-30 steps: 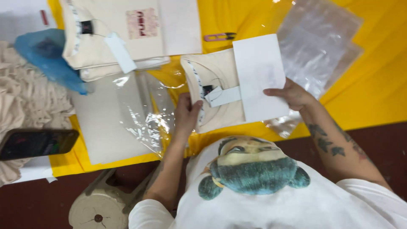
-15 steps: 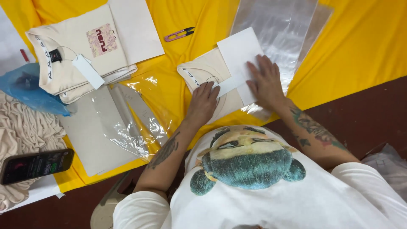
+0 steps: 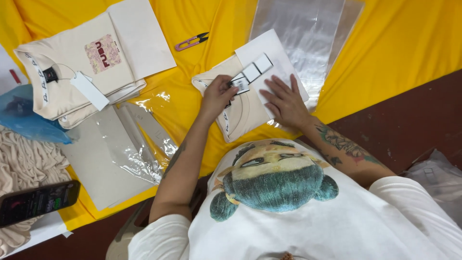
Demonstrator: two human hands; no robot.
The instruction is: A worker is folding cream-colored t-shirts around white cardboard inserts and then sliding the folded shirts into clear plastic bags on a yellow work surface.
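Observation:
A folded cream shirt (image 3: 243,113) lies on the yellow cloth (image 3: 385,53) just in front of me. A white paper sheet (image 3: 269,50) rests over its right half. My right hand (image 3: 286,101) lies flat on that sheet, fingers spread, pressing it down. My left hand (image 3: 217,94) pinches the lower end of a strip of white hang tags (image 3: 252,72) at the shirt's collar; the strip runs up and to the right over the sheet.
A stack of folded cream shirts (image 3: 72,72) with a white sheet (image 3: 142,38) sits at the upper left. Pink thread snips (image 3: 191,42) lie above the shirt, clear plastic bags (image 3: 303,29) at the top right. Grey boards in plastic (image 3: 108,159), a phone (image 3: 38,201) and a blue bag (image 3: 26,123) are on the left.
My right hand laid the white sheet down on the shirt and now presses it flat. My left hand moved from the shirt's front up to the collar and took hold of the hang tags.

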